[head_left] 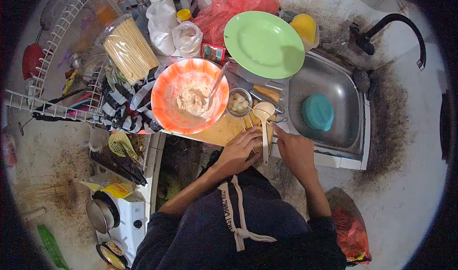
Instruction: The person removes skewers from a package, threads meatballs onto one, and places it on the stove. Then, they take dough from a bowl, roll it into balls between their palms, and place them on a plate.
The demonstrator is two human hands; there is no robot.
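My left hand [242, 147] lies over the front edge of a wooden cutting board [205, 135], fingers stretched out and thumb a little apart from them. Beside its fingertips is a cream-coloured ladle [264, 110], bowl away from me and handle towards me. On the ladle's right, my right hand [296, 148] is closed, its fingertips near the ladle's neck; what they grip is too small to tell. A small metal cup [238, 102] with pale, rounded pieces stands behind my left hand. An orange and white bowl [160, 96] holds a floury mixture and a metal spoon [218, 85].
A steel sink [329, 74] with a teal round object [317, 112] lies to the right under a black faucet [396, 20]. Behind stand a green plate [262, 43] and a pack of skewers [131, 48]. A white stove [129, 220] is at lower left.
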